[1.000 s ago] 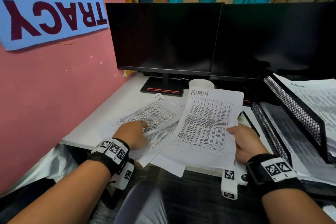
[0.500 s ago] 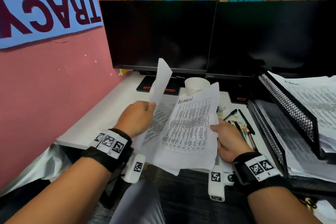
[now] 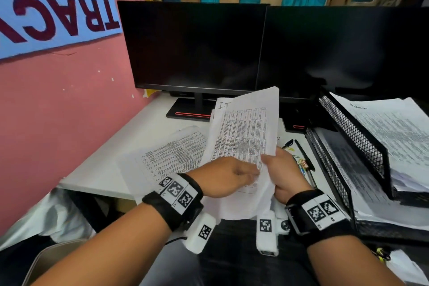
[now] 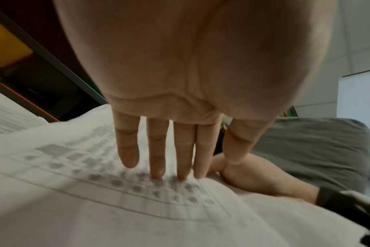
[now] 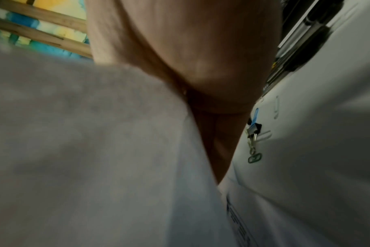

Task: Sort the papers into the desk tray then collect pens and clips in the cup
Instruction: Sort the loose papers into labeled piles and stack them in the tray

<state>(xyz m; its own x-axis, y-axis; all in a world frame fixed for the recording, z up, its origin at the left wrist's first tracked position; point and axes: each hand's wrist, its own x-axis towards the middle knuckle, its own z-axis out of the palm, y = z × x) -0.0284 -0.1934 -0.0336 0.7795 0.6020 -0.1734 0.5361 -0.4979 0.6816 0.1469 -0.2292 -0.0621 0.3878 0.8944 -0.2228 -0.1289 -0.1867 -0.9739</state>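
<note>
I hold a stack of printed papers (image 3: 243, 137) upright over the desk's front edge; its top sheet is marked "I.T". My right hand (image 3: 277, 165) pinches the stack's lower right edge, thumb in front. My left hand (image 3: 241, 173) lies on the front of the sheet with straight fingers; in the left wrist view the fingertips (image 4: 157, 173) touch the paper (image 4: 95, 192). More printed sheets (image 3: 171, 155) lie flat on the desk to the left. Pens (image 3: 304, 157) and coloured clips (image 3: 301, 165) lie right of my right hand, beside the black mesh desk tray (image 3: 352, 137). The cup is hidden.
The tray has two tiers: the upper one holds papers marked "Admin" (image 3: 394, 127), the lower one another sheet (image 3: 346, 169). Two dark monitors (image 3: 197, 49) stand at the back. A pink wall (image 3: 58, 111) closes the left side. Clips (image 5: 252, 133) show in the right wrist view.
The left hand brought its "I.T" sheet across onto the front of the sheets in the right hand and let go, fingers now flat on it. The stack stands more upright.
</note>
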